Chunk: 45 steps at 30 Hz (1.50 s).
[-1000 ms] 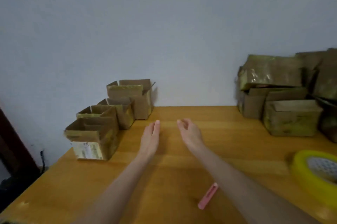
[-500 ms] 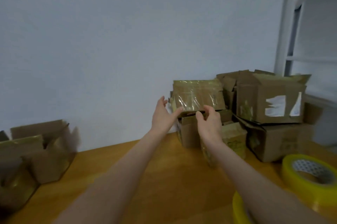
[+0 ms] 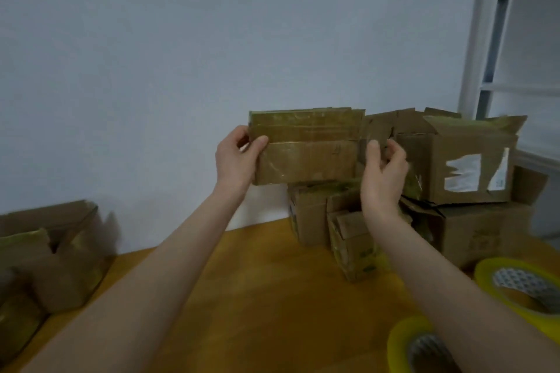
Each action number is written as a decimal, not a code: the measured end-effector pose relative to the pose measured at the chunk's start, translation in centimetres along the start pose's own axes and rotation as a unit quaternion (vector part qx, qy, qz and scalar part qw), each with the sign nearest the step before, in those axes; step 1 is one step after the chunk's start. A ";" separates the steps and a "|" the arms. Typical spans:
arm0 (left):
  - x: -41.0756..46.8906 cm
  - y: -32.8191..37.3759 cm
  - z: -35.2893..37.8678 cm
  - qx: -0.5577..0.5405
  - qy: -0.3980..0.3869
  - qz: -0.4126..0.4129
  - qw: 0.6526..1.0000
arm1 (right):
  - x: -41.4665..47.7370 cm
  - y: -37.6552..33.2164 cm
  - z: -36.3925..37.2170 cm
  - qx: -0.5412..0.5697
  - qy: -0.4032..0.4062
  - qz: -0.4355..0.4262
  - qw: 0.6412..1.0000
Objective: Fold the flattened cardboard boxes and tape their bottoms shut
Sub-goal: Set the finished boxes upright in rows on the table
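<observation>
Head view: a yellow tape roll [image 3: 403, 339] is lying nearest me on the orange wooden bench [image 3: 272, 297]. My left hand [image 3: 235, 160] is gripping the left edge of a flattened brown cardboard box [image 3: 306, 154], holding it upright above the bench. My right hand [image 3: 383, 172] is curling just beside its right edge; I cannot tell whether it grips. Piled brown cardboard boxes [image 3: 469, 160] are sitting behind.

Illumination is dim, diffuse and cool-toned. A soft shadow lies on the wall [image 3: 181, 54] just right of the folded boxes [image 3: 54, 251], which are heavily motion-blurred. Faint glare streaks the taped face of the flattened box [image 3: 306, 160]. The window frame [image 3: 480, 39] leans under wide-angle distortion. The near tape roll [image 3: 400, 339] is soft.
</observation>
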<state>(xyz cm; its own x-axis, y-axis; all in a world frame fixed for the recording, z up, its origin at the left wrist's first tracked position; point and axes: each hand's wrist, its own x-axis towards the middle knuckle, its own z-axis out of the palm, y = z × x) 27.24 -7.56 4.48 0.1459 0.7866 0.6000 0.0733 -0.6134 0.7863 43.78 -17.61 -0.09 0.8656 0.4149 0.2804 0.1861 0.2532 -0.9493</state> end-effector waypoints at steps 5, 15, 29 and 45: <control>-5.9 0.7 -10.1 0.056 -0.029 0.017 0.998 | -6.2 -3.5 -0.5 0.109 -0.155 0.119 0.975; -20.9 -8.2 -24.6 0.241 -0.128 -0.139 0.952 | -19.0 1.4 4.3 -0.150 -0.412 0.164 0.884; -12.9 -4.9 -21.3 0.197 -0.124 -0.383 0.894 | -16.6 1.2 7.1 -0.209 -0.391 0.244 0.863; -21.9 -8.8 -22.4 0.117 0.029 -0.314 0.942 | -19.6 5.7 3.0 -0.197 -0.345 0.123 0.909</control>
<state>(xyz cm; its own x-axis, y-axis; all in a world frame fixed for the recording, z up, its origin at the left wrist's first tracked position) 1.30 -17.81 -12.24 -0.0524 0.9978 0.0396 0.3439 -0.0192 0.9388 26.45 -21.68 -10.55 0.4318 0.9003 -0.0550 0.2956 -0.1988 -0.9344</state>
